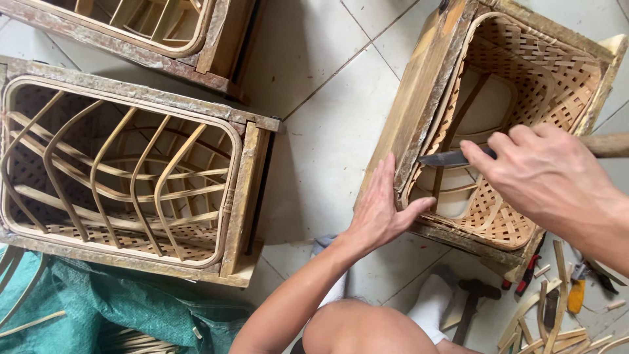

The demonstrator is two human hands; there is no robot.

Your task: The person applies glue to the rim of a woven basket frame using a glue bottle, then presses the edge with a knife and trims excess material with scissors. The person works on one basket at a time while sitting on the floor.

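Note:
A wooden mould frame (419, 85) holds a woven bamboo basket (544, 85) at the right. My left hand (383, 210) rests flat on the frame's near corner, thumb hooked over the rim. My right hand (550, 174) grips a knife with a dark blade (445, 158) and a wooden handle (606, 145). The blade tip lies against the inside of the basket's left rim.
A second wooden frame (246, 190) with bent bamboo ribs lies at the left, a third frame (209, 46) above it. Green cloth (118, 305) covers the floor at lower left. Bamboo offcuts (550, 328), a hammer (472, 305) and small hand tools (576, 292) lie at lower right. My knee (360, 331) is at the bottom.

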